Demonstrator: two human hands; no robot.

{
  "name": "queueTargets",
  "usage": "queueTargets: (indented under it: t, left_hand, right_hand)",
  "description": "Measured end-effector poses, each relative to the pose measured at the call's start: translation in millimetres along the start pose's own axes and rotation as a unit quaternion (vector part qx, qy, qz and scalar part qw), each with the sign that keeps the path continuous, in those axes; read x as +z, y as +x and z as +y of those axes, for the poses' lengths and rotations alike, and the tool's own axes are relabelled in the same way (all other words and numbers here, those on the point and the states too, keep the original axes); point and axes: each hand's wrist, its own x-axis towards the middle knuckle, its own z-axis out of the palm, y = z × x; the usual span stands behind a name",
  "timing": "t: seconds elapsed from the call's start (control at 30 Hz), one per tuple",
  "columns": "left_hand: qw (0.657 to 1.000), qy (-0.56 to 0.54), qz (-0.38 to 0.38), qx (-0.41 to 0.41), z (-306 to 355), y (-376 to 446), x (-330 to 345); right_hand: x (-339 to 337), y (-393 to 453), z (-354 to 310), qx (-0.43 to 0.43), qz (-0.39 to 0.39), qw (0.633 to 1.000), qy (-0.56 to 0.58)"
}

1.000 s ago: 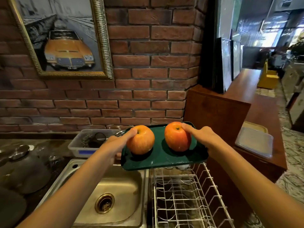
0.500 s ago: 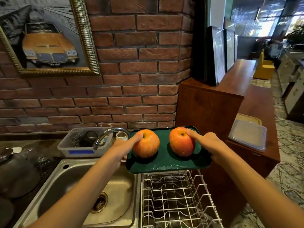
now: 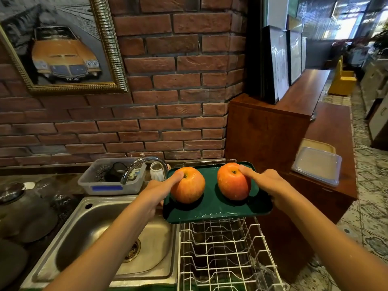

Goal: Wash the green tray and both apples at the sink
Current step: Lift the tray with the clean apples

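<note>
A dark green tray [image 3: 214,208] is held level above the back of the white wire dish rack [image 3: 226,255], with two orange-red apples on it. My left hand [image 3: 159,190] grips the tray's left edge, its thumb pressing on the left apple [image 3: 189,185]. My right hand [image 3: 266,183] grips the right edge, its thumb on top of the right apple [image 3: 232,182]. The fingers under the tray are hidden. The steel sink [image 3: 100,234] lies to the lower left, its curved tap [image 3: 138,166] just left of the tray.
A clear plastic tub [image 3: 109,185] with scourers stands behind the sink. Dark pots and lids [image 3: 23,208] fill the counter at the left. A brick wall is close behind. At the right stands a wooden cabinet [image 3: 266,135] with a lidded container [image 3: 317,166] on the lower counter.
The view has shifted so the tray sits lower in it and further over the dish rack. Both hands keep the same hold on tray and apples.
</note>
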Motion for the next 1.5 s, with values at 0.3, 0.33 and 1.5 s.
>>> queueTargets:
  t: [0.3,0.33,1.5]
  left_hand:
    - [1.000,0.011,-0.001,-0.025,-13,-4,0]
    - [1.000,0.012,0.000,-0.026,-13,-4,0]
    - [0.998,0.039,-0.022,-0.048,-28,-30,-2]
  right_hand:
    - [6,-5,15,0.013,-0.007,1.000,-0.013]
    - [6,-5,16,0.014,-0.007,1.000,-0.013]
    - [4,-28,35,-0.005,-0.027,0.999,-0.036]
